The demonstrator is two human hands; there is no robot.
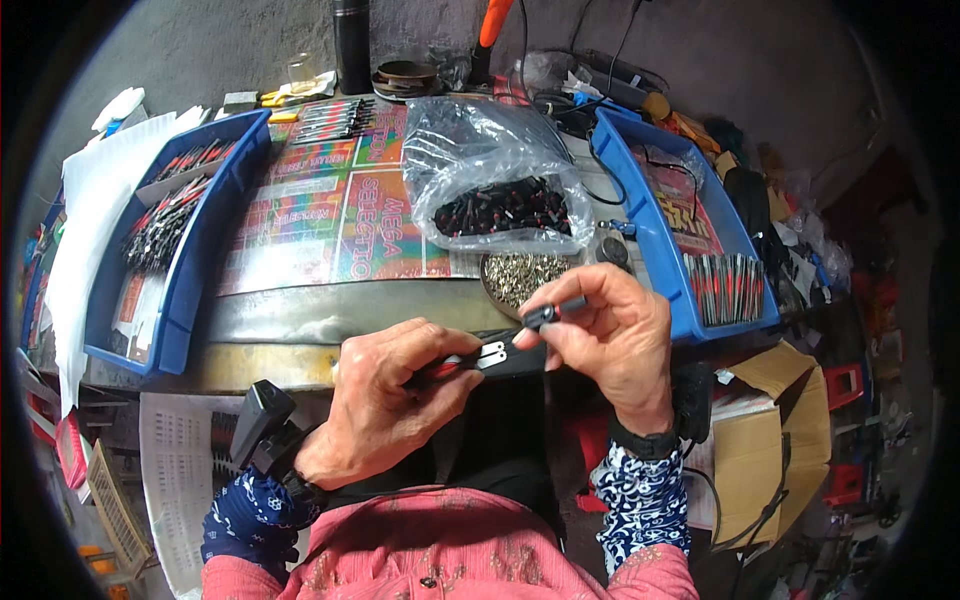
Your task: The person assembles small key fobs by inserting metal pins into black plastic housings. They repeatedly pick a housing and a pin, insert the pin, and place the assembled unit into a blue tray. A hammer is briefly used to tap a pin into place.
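Note:
My left hand (395,395) is closed around a slim red-and-black piece. From its fingers stick out two pale flat metal tabs (491,355) with holes near their ends; the rest is hidden in the grip. Just to the right, my right hand (620,345) pinches a small black part (541,316) between thumb and fingers, apart from the tabs. Beyond the hands, a round dish (488,290) holds many small shiny metal bits. Behind it lies a clear plastic bag (470,140), its mouth toward me, with a heap of black-and-red parts (500,208) inside.
A blue tray (192,285) at left holds piles of slim red-and-black pieces. Another blue tray (655,260) at right has a row of similar pieces (722,290). More pieces (333,120) lie on the colourful printed sheet (290,225). A cardboard box (755,450) stands low at right.

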